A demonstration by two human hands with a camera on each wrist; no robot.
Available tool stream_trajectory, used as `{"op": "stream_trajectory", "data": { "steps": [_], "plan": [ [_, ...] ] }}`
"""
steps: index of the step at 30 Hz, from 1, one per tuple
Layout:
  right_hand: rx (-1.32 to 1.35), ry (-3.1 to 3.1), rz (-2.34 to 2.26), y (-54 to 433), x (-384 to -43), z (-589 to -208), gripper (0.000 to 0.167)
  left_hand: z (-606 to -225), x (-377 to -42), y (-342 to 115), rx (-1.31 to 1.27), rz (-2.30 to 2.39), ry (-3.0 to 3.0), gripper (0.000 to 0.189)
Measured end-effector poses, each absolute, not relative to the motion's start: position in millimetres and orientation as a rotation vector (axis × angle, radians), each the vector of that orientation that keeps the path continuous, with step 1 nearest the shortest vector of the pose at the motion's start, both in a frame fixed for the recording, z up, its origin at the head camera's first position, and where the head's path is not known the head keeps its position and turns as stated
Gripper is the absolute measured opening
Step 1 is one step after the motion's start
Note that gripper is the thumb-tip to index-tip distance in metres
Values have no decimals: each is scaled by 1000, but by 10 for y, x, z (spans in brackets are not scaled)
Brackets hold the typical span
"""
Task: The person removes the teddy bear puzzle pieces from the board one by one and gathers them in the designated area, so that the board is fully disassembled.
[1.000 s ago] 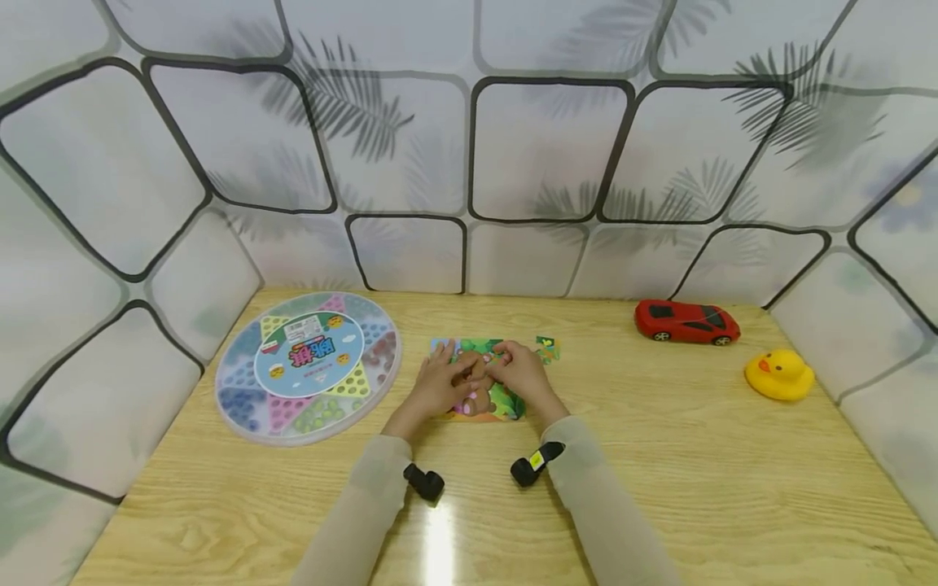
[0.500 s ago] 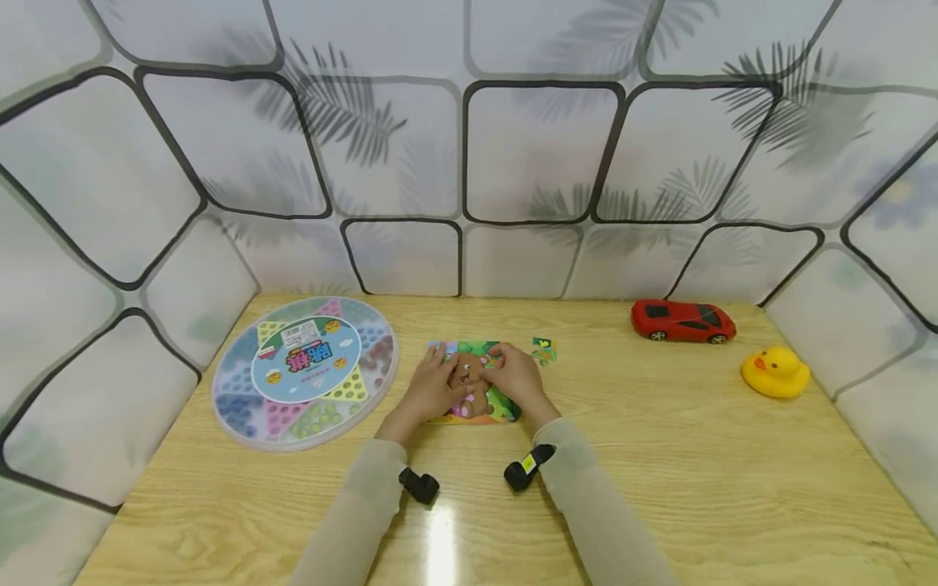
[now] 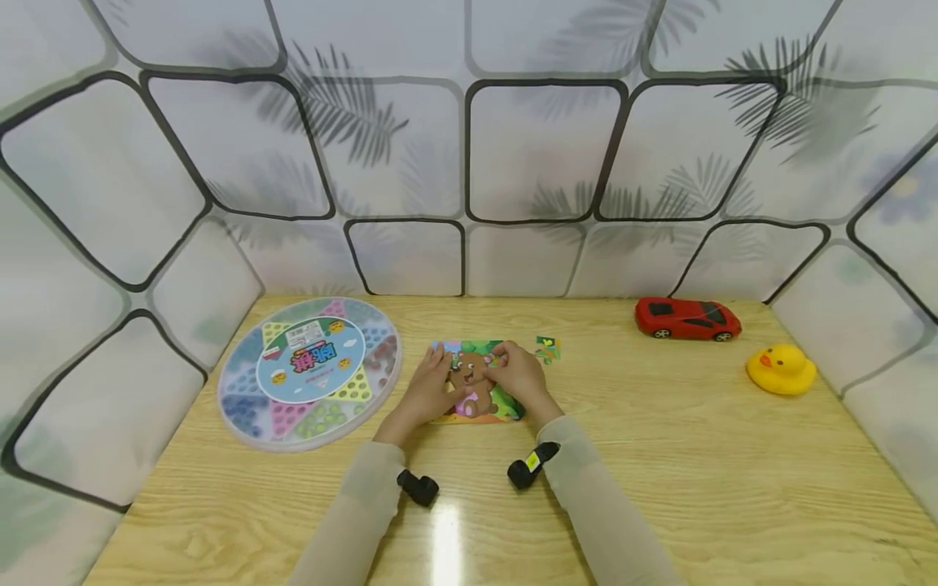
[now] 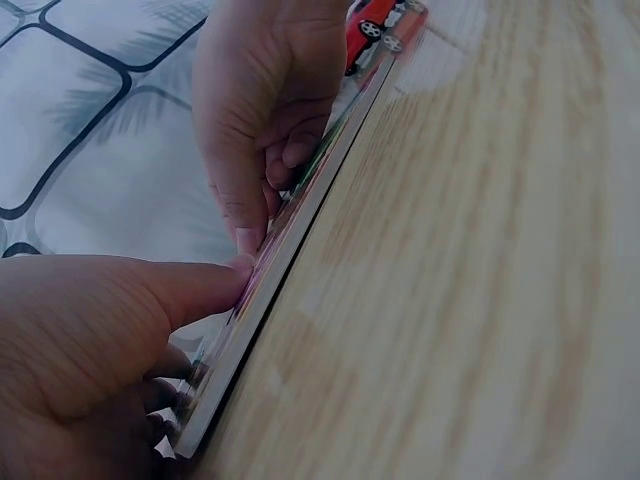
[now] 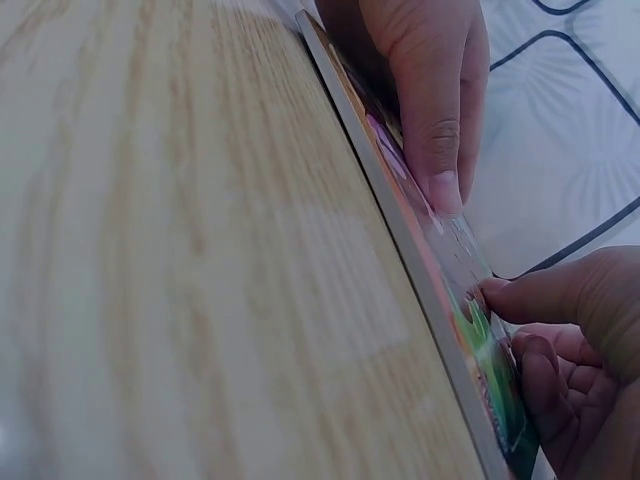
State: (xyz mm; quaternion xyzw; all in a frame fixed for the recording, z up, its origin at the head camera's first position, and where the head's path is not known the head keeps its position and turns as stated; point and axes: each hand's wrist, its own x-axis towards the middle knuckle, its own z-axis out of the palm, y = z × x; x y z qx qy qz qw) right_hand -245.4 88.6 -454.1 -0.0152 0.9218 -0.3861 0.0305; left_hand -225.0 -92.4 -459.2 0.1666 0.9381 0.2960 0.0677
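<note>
A jigsaw puzzle [image 3: 475, 399] with a brown bear on a green and orange scene lies flat on the table. My left hand [image 3: 425, 391] rests over its left side, fingers extended toward the far edge and thumb touching the picture. At the upper right of the bear, my right hand [image 3: 524, 379] has thumb and bent index finger on opposite sides of a puzzle piece by the bear's ear. In the right wrist view, that thumb [image 5: 515, 292] meets the puzzle surface while the other fingers curl beneath the palm. One loose puzzle piece [image 3: 547, 349] lies just past the puzzle's right edge.
A round Chinese checkers set [image 3: 308, 370] stands on the left of the wooden table [image 3: 703, 472]. Toward the back right are a red toy car [image 3: 687, 319] and a yellow rubber duck [image 3: 781, 369]. Patterned fabric walls [image 3: 542, 146] enclose the back and sides.
My left hand has slid slightly left and its thumb has drawn back, so more of the bear's face shows. The right hand stays at nearly the same spot on the puzzle.
</note>
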Motion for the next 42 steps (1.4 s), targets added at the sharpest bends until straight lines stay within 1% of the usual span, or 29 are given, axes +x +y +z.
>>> {"op": "stream_trajectory", "data": {
  "steps": [5, 11, 19, 28, 38, 42],
  "plan": [
    [-20, 2846, -1189, 883, -2457, -4563, 35, -4639, -2269, -929, 514, 920, 2821, 74],
    [12, 2845, -1202, 867, -2458, -4574, 36, -4648, -2247, -953, 574, 1014, 2813, 79],
    [37, 2848, -1234, 865, -2451, -4548, 36, -4574, -2242, -917, 517, 909, 2830, 74],
    [133, 2735, -1562, 877, -2474, -4620, 20, -4590, -2229, -924, 546, 924, 2837, 74],
    [200, 2614, -1725, 877, -2500, -4617, 15, -4610, -2233, -934, 538, 948, 2821, 73],
    [201, 2625, -1718, 868, -2498, -4609, 14, -4617, -2211, -953, 578, 1023, 2804, 78]
  ]
}}
